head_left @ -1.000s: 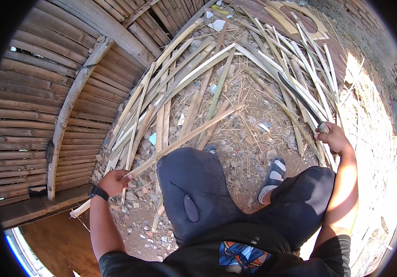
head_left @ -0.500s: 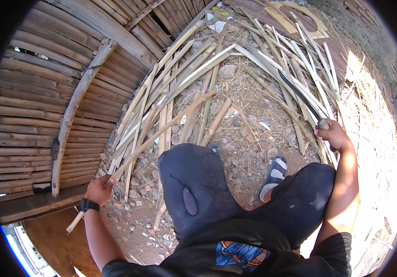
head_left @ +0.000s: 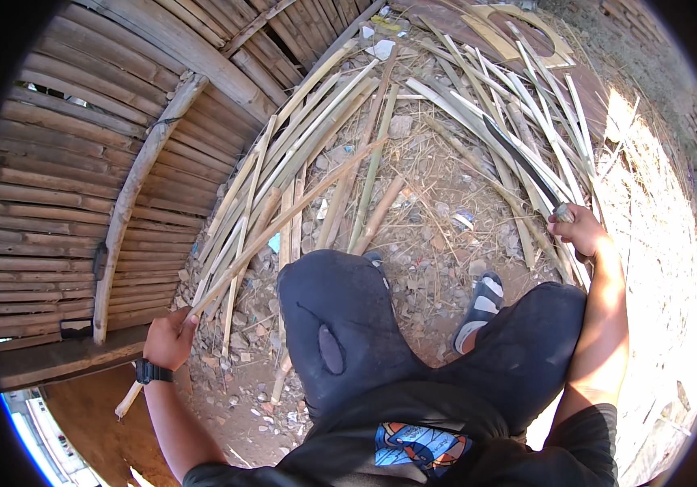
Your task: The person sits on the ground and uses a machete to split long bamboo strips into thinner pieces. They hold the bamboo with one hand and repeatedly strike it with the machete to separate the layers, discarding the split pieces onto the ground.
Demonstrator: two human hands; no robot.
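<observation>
Beside the bamboo wall (head_left: 56, 203), left hand (head_left: 170, 339) grips a bamboo strip (head_left: 283, 235).

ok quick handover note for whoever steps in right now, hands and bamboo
Left hand: closed around a long bamboo strip, near its lower end; the strip slants up over the pile of split bamboo.
Right hand: gripping the handle of a long dark blade, which points away over the strips on the right.
Done: many strips lie split on the dirt.
Left: the held strip looks uncut; blade and strip are apart.
</observation>
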